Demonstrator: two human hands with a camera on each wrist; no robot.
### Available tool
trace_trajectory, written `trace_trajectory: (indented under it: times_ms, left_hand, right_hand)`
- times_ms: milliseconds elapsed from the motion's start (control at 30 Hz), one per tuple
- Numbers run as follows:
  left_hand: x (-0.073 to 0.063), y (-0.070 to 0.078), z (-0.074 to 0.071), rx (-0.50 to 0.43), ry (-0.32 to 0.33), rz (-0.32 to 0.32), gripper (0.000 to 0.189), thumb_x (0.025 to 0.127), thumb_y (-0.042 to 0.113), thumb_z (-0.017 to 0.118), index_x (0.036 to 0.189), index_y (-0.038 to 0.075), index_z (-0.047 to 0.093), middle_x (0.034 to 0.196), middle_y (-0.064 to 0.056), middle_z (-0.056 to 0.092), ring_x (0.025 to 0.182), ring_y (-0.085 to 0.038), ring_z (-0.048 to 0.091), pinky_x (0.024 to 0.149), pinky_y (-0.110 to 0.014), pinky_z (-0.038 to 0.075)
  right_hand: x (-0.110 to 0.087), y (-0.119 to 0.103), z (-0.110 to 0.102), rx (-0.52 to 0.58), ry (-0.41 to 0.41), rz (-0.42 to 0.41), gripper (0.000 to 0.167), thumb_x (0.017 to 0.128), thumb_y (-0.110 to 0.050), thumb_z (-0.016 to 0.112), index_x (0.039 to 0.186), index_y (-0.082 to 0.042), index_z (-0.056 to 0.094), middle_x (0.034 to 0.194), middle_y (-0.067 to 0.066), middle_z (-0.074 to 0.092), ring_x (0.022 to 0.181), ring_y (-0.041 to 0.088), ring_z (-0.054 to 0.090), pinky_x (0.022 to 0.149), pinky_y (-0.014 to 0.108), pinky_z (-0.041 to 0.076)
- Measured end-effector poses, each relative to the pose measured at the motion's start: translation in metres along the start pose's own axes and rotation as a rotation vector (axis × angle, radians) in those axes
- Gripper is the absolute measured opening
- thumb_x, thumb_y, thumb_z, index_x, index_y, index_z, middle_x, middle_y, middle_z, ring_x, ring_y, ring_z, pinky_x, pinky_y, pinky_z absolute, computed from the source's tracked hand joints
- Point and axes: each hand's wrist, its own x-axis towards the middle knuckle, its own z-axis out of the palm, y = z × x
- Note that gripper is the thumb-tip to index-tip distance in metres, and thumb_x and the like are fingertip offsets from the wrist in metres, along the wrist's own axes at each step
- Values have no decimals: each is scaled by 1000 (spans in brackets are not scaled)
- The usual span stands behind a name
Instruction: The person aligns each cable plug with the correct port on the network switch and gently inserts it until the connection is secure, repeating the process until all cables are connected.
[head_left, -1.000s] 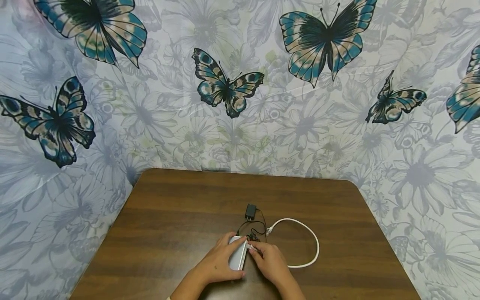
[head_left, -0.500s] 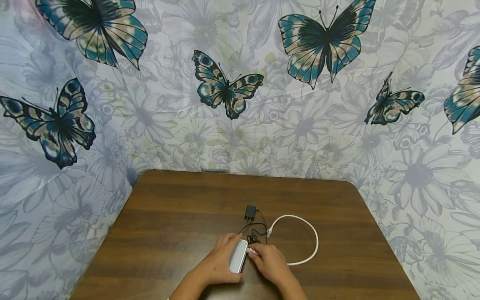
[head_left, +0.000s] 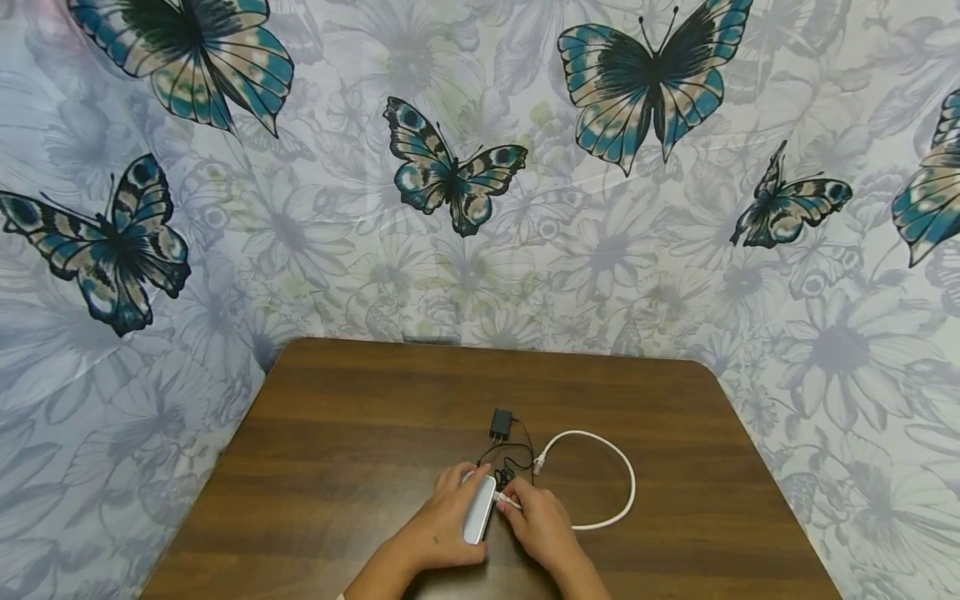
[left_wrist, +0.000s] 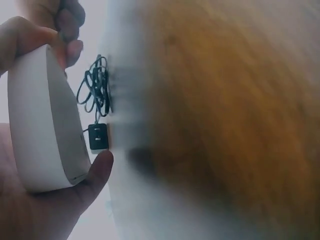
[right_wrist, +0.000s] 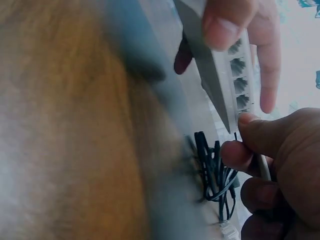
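A small white network switch (head_left: 480,510) is held tilted on its side in my left hand (head_left: 446,521), the thumb at its near end and the fingers over its far end. A row of ports (right_wrist: 240,82) shows along its edge in the right wrist view. My right hand (head_left: 543,521) pinches the plug end of a white Ethernet cable (head_left: 632,492) between thumb and index finger, right at the end port. The fingers mostly hide this plug. From the right hand the cable loops across the table, its other plug (head_left: 539,462) lying beyond that hand.
Beyond the hands, a black power adapter (head_left: 501,424) with its prongs showing lies on the brown wooden table (head_left: 360,417). Its bundled black cord (head_left: 506,475) sits close to the switch and runs to its far end. A butterfly-patterned wall covering (head_left: 600,275) stands behind.
The switch has been tilted a little in my left hand. The white cable's loop has shifted slightly left and away from me. Both hands stay at nearly the same place.
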Motion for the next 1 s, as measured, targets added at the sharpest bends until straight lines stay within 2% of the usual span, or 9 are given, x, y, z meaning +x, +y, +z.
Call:
trace_trajectory:
  times_ms: [333, 533, 700, 1000]
  left_hand:
    - [1, 0, 0, -4, 4, 22, 103, 60, 29, 80, 153, 21, 36, 147, -12, 38, 130, -29, 35, 84, -36, 49]
    - [-2, -1, 2, 1, -4, 25, 102, 60, 26, 79, 153, 22, 37, 144, -4, 40, 131, -27, 35, 89, -38, 48]
    - [-3, -1, 2, -6, -22, 7, 100, 59, 26, 78, 151, 23, 38, 145, -4, 40, 132, -29, 35, 90, -41, 48]
    - [-3, -1, 4, 2, -8, 29, 89, 57, 26, 78, 141, 22, 47, 144, -5, 42, 131, -29, 35, 91, -42, 47]
  right_hand:
    - [-2, 7, 7, 31, 50, -49, 16, 85, -21, 77, 87, -22, 62, 69, -18, 54, 60, -3, 47, 54, 22, 40]
    - [-6, 8, 11, 94, 28, -45, 16, 85, -19, 77, 86, -21, 62, 67, -19, 53, 58, -5, 44, 52, 19, 38]
    - [-6, 9, 12, 118, 8, -57, 17, 84, -19, 78, 84, -22, 61, 65, -21, 49, 56, -6, 41, 51, 17, 36]
    - [-5, 11, 12, 160, 10, -79, 15, 85, -17, 77, 85, -21, 62, 66, -19, 56, 58, -7, 45, 52, 17, 39]
